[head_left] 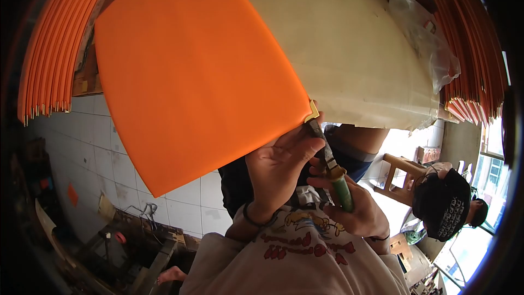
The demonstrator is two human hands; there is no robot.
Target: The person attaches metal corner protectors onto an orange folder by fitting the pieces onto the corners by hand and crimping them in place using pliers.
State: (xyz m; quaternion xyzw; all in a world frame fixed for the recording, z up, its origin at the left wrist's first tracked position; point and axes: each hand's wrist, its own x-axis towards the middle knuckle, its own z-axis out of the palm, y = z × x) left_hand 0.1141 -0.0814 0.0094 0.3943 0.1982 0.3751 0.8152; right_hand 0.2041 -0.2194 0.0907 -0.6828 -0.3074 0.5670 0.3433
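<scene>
A large orange panel with a smooth surface lies partly over the table and juts out towards me. On its near right corner sits a gold metal corner piece. My left hand grips the panel by this corner, its fingers partly hidden underneath and its thumb by the tool. My right hand is wrapped round a hand tool with a green handle and a narrow dark metal blade. The blade's tip meets the gold corner piece; the tool's exact kind is unclear.
A beige sheet covers the table. Stacks of orange panels stand at the left and right, with a clear plastic bag near the right stack. Another person in black is near a wooden stool.
</scene>
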